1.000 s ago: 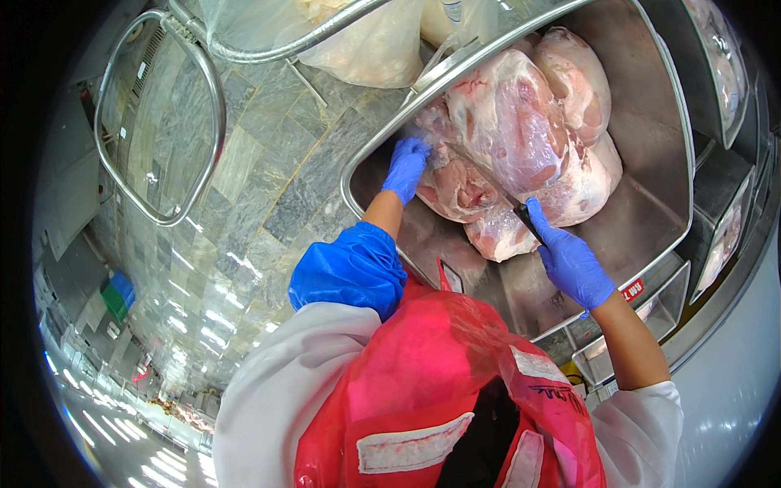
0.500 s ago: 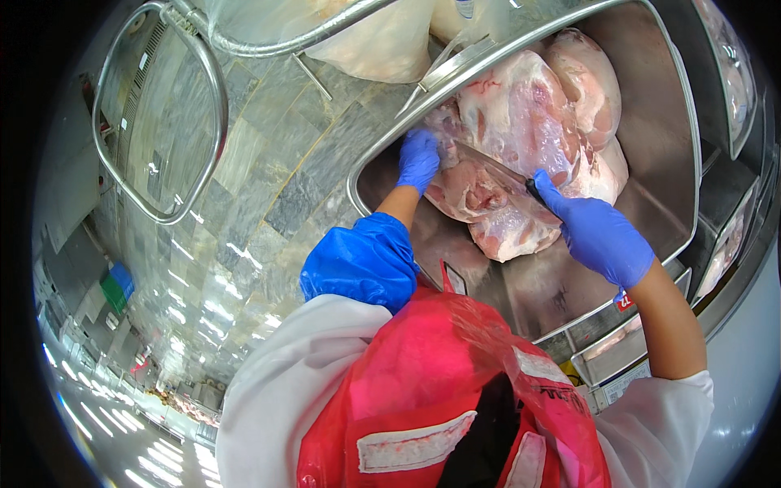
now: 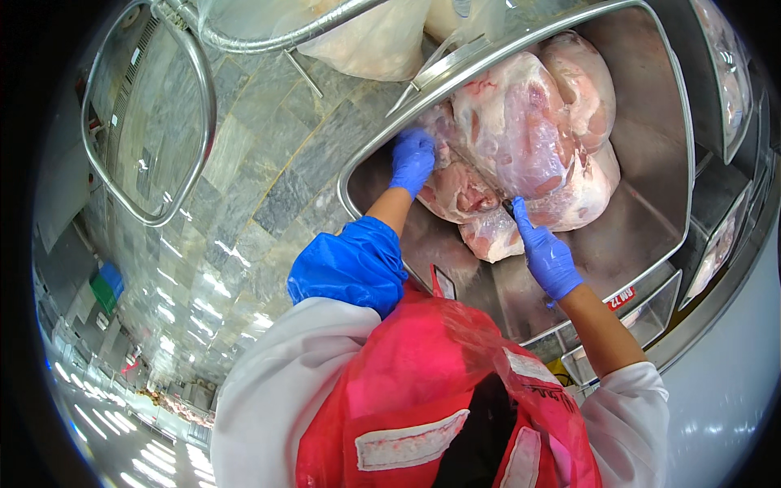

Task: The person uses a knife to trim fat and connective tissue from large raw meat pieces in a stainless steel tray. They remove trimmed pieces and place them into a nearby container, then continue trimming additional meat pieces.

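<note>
Several large, pale pink pieces of raw meat (image 3: 517, 122) lie piled in a deep metal bin (image 3: 655, 122). My left hand (image 3: 413, 159), in a blue-purple glove, is closed on the left end of a smaller meat piece (image 3: 464, 193) by the bin's left wall. In my right hand (image 3: 547, 256), gloved alike, is the dark handle of a knife (image 3: 508, 206). Its forefinger stretches along the handle. The blade points up and left toward my left hand, lying against the meat, and its edge is partly hidden there.
Metal hoop frames (image 3: 203, 106) stand at the left and upper left, one beside a filled clear plastic bag (image 3: 378, 45). More metal bins (image 3: 720, 244) holding meat sit along the right. Grey tiled floor (image 3: 268, 154) spreads left of the bin.
My right hand has moved left and slightly down with the knife, bringing the handle closer to my left hand. The left hand keeps its hold on the meat.
</note>
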`<action>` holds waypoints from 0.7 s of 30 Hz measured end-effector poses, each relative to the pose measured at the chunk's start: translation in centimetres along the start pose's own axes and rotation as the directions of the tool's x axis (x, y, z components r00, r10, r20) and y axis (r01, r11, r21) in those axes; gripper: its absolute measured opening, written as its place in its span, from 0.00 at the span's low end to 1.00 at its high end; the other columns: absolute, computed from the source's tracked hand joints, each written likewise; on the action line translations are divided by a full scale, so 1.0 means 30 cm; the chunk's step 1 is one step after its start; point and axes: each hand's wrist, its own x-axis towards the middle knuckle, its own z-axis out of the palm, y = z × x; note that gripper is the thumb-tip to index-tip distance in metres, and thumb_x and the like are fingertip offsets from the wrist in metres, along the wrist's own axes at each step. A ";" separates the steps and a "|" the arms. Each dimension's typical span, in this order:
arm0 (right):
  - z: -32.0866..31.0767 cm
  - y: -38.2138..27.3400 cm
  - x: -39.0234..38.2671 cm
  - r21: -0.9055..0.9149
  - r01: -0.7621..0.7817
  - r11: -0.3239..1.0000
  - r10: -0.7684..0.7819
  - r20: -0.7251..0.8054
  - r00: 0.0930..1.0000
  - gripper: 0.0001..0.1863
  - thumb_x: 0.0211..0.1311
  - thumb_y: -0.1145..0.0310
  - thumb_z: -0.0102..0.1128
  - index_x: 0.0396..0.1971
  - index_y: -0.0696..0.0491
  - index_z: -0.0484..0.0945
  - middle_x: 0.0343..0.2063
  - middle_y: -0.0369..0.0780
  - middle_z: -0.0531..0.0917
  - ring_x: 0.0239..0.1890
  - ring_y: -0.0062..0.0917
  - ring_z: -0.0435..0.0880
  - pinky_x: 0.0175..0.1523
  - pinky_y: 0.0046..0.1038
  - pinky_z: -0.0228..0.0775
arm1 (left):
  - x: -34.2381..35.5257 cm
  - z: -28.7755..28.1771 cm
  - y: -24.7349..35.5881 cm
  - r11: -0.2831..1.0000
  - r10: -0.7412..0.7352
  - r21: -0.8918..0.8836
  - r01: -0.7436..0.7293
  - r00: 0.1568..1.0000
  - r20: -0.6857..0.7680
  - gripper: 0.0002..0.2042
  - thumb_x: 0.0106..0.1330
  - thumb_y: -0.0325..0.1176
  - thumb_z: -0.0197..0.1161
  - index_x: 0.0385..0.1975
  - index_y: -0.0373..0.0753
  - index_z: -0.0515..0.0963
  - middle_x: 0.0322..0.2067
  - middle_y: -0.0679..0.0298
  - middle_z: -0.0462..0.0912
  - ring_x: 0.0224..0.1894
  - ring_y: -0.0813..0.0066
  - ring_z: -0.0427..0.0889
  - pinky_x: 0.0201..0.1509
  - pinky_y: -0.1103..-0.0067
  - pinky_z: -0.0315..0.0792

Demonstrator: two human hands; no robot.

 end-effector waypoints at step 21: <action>-0.102 -0.076 0.069 -0.061 0.032 0.998 -0.028 0.067 0.997 0.40 0.50 0.76 0.47 0.64 0.51 0.41 0.23 0.51 0.77 0.26 0.43 0.78 0.30 0.40 0.68 | 0.018 -0.006 -0.024 0.995 -0.081 0.066 0.075 0.994 0.079 0.11 0.52 0.38 0.55 0.27 0.38 0.78 0.33 0.51 0.77 0.37 0.55 0.76 0.42 0.68 0.69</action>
